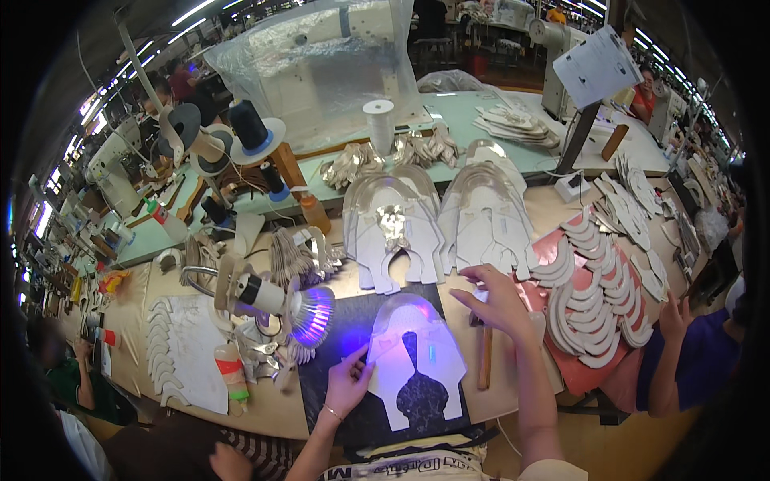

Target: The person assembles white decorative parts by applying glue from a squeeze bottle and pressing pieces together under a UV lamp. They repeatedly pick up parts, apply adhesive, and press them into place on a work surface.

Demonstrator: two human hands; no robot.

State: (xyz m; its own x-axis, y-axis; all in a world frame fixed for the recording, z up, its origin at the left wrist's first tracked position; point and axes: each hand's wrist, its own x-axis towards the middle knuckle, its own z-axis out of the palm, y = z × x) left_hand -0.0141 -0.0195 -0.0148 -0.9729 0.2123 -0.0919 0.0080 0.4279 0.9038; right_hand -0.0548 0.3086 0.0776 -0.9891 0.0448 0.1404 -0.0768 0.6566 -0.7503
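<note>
A white shoe upper (387,370) with a U-shaped opening lies flat on a black mat under violet light. My left hand (350,383) is at its left edge, fingers closed on the rim. My right hand (495,303) is raised beyond the upper's right side, thumb and fingers apart, with nothing seen in it. Below that hand lies a wooden-handled tool (485,361), its head partly hidden by my wrist. Just beyond are two stacks of similar uppers, a left stack (389,204) and a right stack (489,212), with silvery toe parts.
A lit lamp (309,314) on a bendable neck stands left of the mat. Beside it are a glue bottle (230,370) and a white sheet (196,345) with curved strips. On the right, a red board (589,369) carries many curved white pieces. Other people sit at both sides.
</note>
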